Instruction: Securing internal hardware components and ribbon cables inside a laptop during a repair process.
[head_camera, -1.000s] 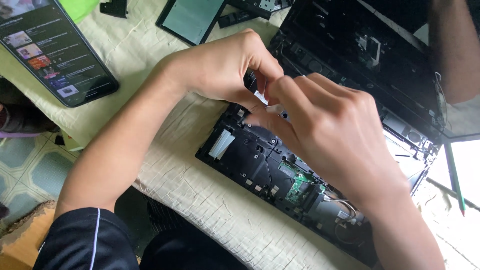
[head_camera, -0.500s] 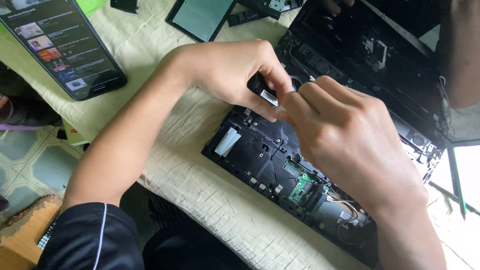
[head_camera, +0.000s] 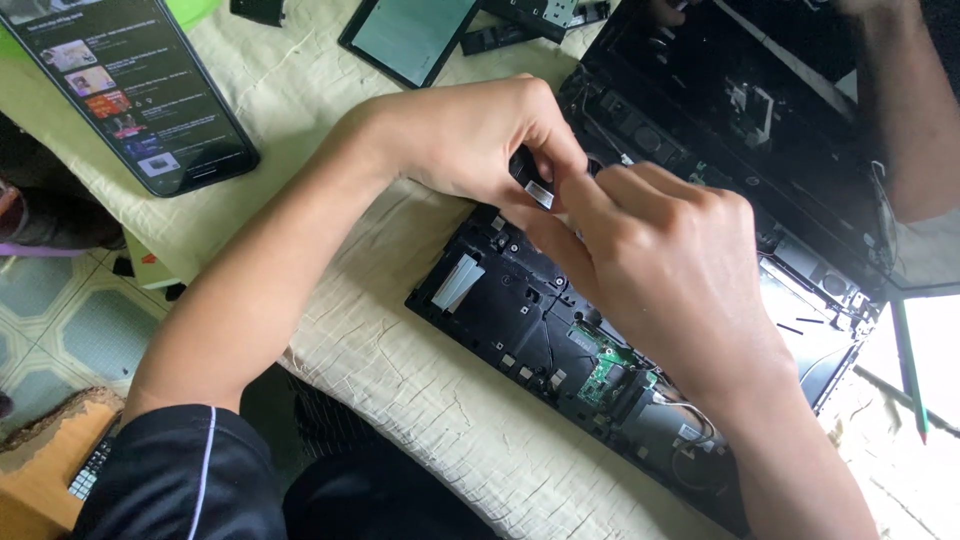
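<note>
Black part: a small black oblong plastic component with a pale silvery label (head_camera: 531, 178) sits pinched at the meeting point of both hands, just above the upper left end of the opened device.
Left hand: the left hand (head_camera: 470, 140) comes in from the left, its fingers (head_camera: 548, 150) curled narrow around the component's upper side.
Right hand: the right hand (head_camera: 665, 270) comes in from the lower right, thumb and forefinger closed in against the same part from below; whether they truly grip it or only press on it I cannot tell.
Axis: the component's long side runs on a slant, upper left to lower right, roughly along the device's own length.
Nearer hand: both touch it; the left covers more of it.
Device: a black opened laptop base with a green circuit board (head_camera: 560, 340) lies diagonally on the bench, directly under the hands.
Bench: cream crinkled cloth (head_camera: 430, 420) covers it.
Nearby: a black smartphone with a lit screen (head_camera: 135, 85) lies well apart at upper left.
</note>
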